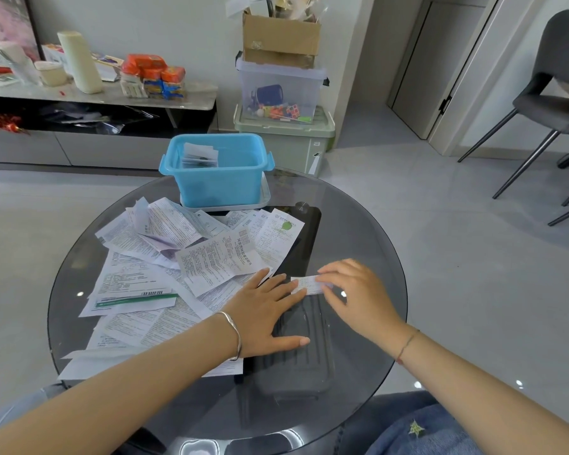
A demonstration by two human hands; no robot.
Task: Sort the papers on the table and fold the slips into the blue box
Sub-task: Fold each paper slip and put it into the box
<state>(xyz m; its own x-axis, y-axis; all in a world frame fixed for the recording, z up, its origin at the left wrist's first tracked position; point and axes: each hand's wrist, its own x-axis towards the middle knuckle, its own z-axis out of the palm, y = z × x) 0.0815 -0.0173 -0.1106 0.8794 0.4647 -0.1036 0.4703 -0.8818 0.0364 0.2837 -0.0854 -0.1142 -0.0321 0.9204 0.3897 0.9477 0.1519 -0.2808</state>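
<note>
Left hand [270, 310]: flat, fingers spread, pinning one end of slip [306, 285]. Right hand [355, 290]: fingertips pressing the other end; neither closed around it. Slip: on glass desk [368, 224], just right of loose papers [178, 257]. Likely featherweight, limp, easily creased, prone to sliding; best pinched at an edge. Blue box [217, 169]: beyond, holding folded slips.

**Two Hands Being Held Low and Flat**

Both bare arms are being stretched forward from the bottom corners. The left hand [270, 318] is being laid flat, palm down, with the fingers spread and the thumb pointing right. The right hand [355, 295] is being held palm down too, with its fingers bent and pressing down. The fingertips of both hands are being kept close together.
</note>
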